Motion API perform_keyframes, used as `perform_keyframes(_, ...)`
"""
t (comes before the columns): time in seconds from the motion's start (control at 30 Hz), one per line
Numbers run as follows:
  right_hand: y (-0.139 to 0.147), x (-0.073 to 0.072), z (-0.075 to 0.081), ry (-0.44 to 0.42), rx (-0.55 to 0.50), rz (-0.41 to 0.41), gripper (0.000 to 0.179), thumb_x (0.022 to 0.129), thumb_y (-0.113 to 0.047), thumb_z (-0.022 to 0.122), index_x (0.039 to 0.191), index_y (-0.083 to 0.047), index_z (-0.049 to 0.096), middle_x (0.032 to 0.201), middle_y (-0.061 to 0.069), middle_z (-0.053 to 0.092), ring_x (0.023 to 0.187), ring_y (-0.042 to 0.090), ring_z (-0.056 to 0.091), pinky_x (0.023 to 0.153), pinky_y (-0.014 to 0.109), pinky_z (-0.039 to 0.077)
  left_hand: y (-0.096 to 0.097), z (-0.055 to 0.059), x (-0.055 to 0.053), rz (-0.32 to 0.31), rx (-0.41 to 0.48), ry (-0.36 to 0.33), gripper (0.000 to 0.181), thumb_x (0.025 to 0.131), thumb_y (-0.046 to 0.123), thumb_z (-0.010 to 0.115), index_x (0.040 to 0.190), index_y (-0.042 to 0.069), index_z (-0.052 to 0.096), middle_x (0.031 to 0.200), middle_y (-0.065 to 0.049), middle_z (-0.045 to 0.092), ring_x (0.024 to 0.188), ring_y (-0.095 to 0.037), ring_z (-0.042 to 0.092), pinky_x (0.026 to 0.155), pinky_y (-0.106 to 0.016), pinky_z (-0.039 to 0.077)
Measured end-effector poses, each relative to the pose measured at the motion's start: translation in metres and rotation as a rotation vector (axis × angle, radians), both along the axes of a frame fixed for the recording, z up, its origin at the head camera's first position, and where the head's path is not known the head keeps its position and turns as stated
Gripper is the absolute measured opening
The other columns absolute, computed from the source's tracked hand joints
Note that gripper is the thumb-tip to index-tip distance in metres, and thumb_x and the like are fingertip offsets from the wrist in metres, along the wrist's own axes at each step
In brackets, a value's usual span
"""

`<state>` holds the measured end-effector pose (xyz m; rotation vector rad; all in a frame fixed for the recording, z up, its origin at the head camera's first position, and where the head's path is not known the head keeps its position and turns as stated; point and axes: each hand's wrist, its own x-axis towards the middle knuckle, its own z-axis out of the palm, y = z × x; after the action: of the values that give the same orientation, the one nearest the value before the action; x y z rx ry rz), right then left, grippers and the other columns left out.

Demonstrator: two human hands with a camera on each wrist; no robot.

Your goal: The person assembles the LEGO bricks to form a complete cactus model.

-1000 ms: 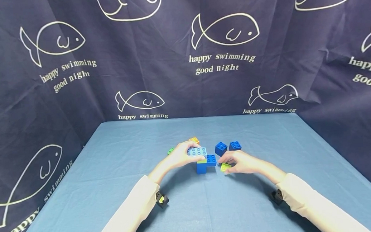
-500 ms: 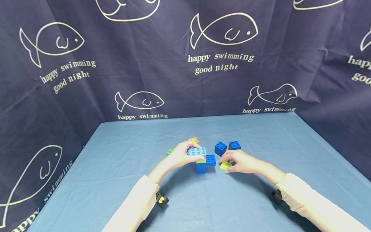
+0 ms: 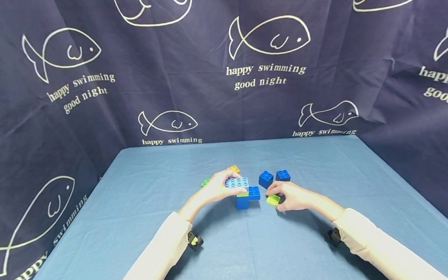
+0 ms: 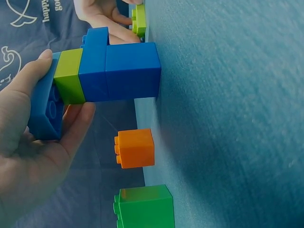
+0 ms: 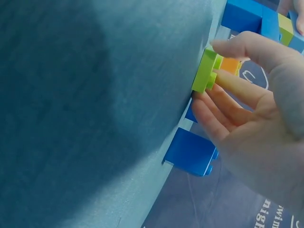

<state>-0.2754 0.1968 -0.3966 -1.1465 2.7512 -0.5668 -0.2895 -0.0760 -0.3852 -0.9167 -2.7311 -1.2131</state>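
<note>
My left hand (image 3: 217, 187) grips the light blue brick (image 3: 236, 182) on top of a brick stack, thumb and fingers on its sides. Under that brick come a lime green brick (image 4: 69, 76) and blue bricks (image 4: 133, 70), one jutting out to the right. The stack's bottom is at the tabletop. Right of the stack, my right hand (image 3: 293, 195) holds a flat lime green brick (image 5: 205, 71), studs up, between thumb and fingers at its edges. It sits at or just above the cloth; I cannot tell which.
Two blue bricks (image 3: 266, 179) stand behind my right hand. An orange brick (image 4: 137, 148) and a green brick (image 4: 146, 206) are beyond my left hand, partly hidden by it in the head view. A blue cloth (image 3: 232, 252) covers the table; a dark fish-print curtain (image 3: 203, 72) hangs behind.
The flat lime green brick has turned and shifted slightly within my right hand's fingers. My left hand and the stack hold nearly still.
</note>
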Motion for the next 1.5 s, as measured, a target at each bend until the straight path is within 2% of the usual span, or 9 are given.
perform_keyframes(0.2, 0.000, -0.002, -0.001, 0.002, -0.021, 0.028, 0.040, 0.076, 0.001, 0.066, 0.115, 0.003, 0.063, 0.110, 0.013, 0.061, 0.096, 0.023, 0.058, 0.080, 0.036, 0.052, -0.001, 0.000, 0.000, -0.015, 0.011, 0.004, 0.037, 0.077, 0.032, 0.077, 0.107, 0.014, 0.065, 0.102, -0.002, 0.064, 0.087, -0.012, 0.054, 0.074, -0.023, 0.044)
perform_keyframes(0.4, -0.001, -0.004, -0.002, 0.020, -0.055, 0.010, 0.035, 0.077, -0.006, 0.073, 0.110, 0.002, 0.066, 0.102, 0.011, 0.063, 0.089, 0.020, 0.059, 0.077, 0.033, 0.054, -0.002, 0.000, 0.000, -0.023, 0.016, -0.013, 0.037, 0.078, 0.033, 0.076, 0.108, 0.014, 0.065, 0.102, -0.001, 0.064, 0.088, -0.012, 0.054, 0.073, -0.023, 0.045)
perform_keyframes(0.63, -0.001, -0.003, -0.003, 0.020, -0.071, -0.012, 0.033, 0.076, -0.009, 0.075, 0.107, -0.002, 0.068, 0.096, 0.007, 0.063, 0.087, 0.020, 0.061, 0.076, 0.034, 0.054, -0.001, -0.001, 0.000, -0.027, 0.012, -0.012, 0.037, 0.078, 0.033, 0.076, 0.107, 0.014, 0.065, 0.102, -0.001, 0.064, 0.088, -0.012, 0.054, 0.073, -0.023, 0.045)
perform_keyframes(0.87, 0.001, -0.001, -0.002, 0.078, -0.131, 0.035, 0.028, 0.075, -0.013, 0.076, 0.100, -0.002, 0.069, 0.089, 0.004, 0.060, 0.081, 0.015, 0.059, 0.070, 0.031, 0.052, -0.001, 0.000, -0.001, -0.024, 0.019, -0.014, 0.037, 0.077, 0.032, 0.076, 0.107, 0.014, 0.065, 0.103, -0.002, 0.063, 0.087, -0.012, 0.054, 0.072, -0.022, 0.044)
perform_keyframes(1.0, 0.000, -0.001, -0.002, 0.050, -0.121, -0.026, 0.027, 0.075, -0.012, 0.076, 0.099, -0.004, 0.069, 0.087, 0.002, 0.058, 0.081, 0.015, 0.057, 0.072, 0.031, 0.050, -0.001, -0.001, -0.001, -0.024, 0.016, -0.016, 0.037, 0.078, 0.032, 0.076, 0.108, 0.014, 0.065, 0.104, -0.002, 0.063, 0.088, -0.012, 0.054, 0.073, -0.023, 0.044)
perform_keyframes(1.1, -0.001, -0.003, -0.004, 0.063, -0.111, -0.057, 0.026, 0.075, -0.013, 0.076, 0.099, -0.005, 0.069, 0.085, 0.001, 0.057, 0.081, 0.016, 0.056, 0.073, 0.030, 0.050, -0.001, -0.002, -0.001, -0.022, 0.008, -0.006, 0.037, 0.078, 0.032, 0.076, 0.108, 0.014, 0.065, 0.107, -0.002, 0.064, 0.089, -0.012, 0.054, 0.074, -0.023, 0.044)
perform_keyframes(1.27, 0.000, -0.005, -0.001, 0.100, -0.129, -0.057, 0.027, 0.076, -0.014, 0.076, 0.100, -0.004, 0.068, 0.087, 0.003, 0.058, 0.082, 0.017, 0.058, 0.074, 0.029, 0.052, -0.001, -0.003, -0.002, -0.023, 0.009, 0.008, 0.036, 0.077, 0.032, 0.077, 0.107, 0.014, 0.065, 0.109, -0.003, 0.064, 0.090, -0.012, 0.054, 0.075, -0.022, 0.043)
perform_keyframes(1.5, -0.001, -0.004, 0.006, 0.064, -0.186, -0.074, 0.029, 0.080, -0.014, 0.073, 0.105, -0.002, 0.066, 0.094, 0.005, 0.060, 0.084, 0.018, 0.061, 0.074, 0.028, 0.054, -0.002, -0.003, -0.002, -0.020, 0.021, -0.030, 0.036, 0.078, 0.033, 0.076, 0.107, 0.015, 0.064, 0.102, -0.001, 0.063, 0.086, -0.011, 0.054, 0.071, -0.023, 0.044)
